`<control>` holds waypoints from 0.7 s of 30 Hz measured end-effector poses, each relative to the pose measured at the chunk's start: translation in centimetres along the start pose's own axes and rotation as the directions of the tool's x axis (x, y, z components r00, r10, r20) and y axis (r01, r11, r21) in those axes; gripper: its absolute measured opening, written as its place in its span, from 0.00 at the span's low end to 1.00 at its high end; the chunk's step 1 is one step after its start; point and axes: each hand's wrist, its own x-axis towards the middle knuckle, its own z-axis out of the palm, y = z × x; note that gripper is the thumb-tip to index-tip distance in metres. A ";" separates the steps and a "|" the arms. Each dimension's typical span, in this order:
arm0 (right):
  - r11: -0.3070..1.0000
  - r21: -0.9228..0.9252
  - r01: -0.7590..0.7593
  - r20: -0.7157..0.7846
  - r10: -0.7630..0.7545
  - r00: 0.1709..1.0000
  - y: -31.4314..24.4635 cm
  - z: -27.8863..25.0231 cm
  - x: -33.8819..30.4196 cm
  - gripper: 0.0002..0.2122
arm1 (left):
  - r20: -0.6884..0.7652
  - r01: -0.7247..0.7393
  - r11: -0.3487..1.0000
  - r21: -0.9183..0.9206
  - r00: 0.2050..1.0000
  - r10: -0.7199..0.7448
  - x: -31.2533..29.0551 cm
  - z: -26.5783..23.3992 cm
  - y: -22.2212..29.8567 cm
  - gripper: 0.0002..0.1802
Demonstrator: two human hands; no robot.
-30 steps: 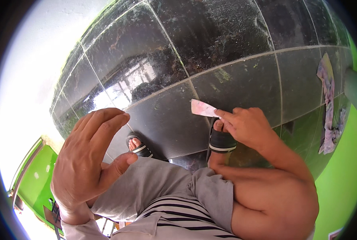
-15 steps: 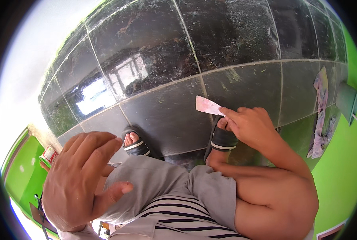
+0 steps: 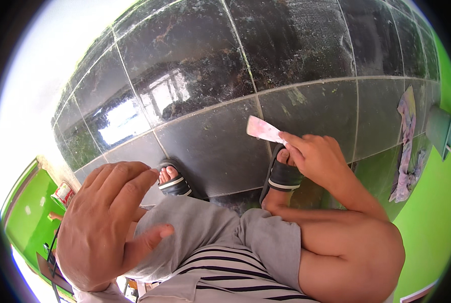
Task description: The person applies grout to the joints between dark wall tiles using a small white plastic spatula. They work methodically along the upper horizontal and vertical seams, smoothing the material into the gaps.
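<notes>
My right hand [image 3: 322,157] is closed around the handle end of a scraper [image 3: 264,130] with a flat, pinkish blade. The blade points left, held above the floor tiles by my right foot; the grip itself is hidden by my fingers. At the lower left, my left hand [image 3: 111,222] is raised close to the camera over my left knee. Its fingers are bent but the thumb stands apart, and nothing is in it. Beneath are dark floor tiles [image 3: 205,144] with pale smears and light grout lines.
My feet wear black sandals [image 3: 174,178]. A stained cloth [image 3: 405,144] lies along the right side, beside a grey-green dustpan-like thing [image 3: 437,129] at the green wall [image 3: 432,217]. A red and white container [image 3: 62,194] stands far left, with part of another person's hand [image 3: 55,215] below it.
My left hand has shifted slightly right. The scraper is still in my right hand and has barely moved. At the far left, the other person's hand is now lower, below the container.
</notes>
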 end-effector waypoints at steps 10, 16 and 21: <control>1.000 0.004 -0.017 -0.055 0.017 0.998 0.2 1.2 0.7 0.14 | 0.079 -0.047 0.998 -0.035 0.996 0.049 1.0 1.3 0.3 0.34; 1.000 0.027 -0.007 -0.091 0.009 0.996 -0.8 0.8 0.9 0.13 | 0.053 -0.042 0.999 0.007 0.998 0.042 0.2 0.9 1.0 0.33; 0.997 0.047 -0.064 -0.015 0.065 0.998 -0.8 0.4 0.9 0.15 | 0.107 -0.069 0.998 0.002 0.992 0.069 0.7 0.9 1.2 0.34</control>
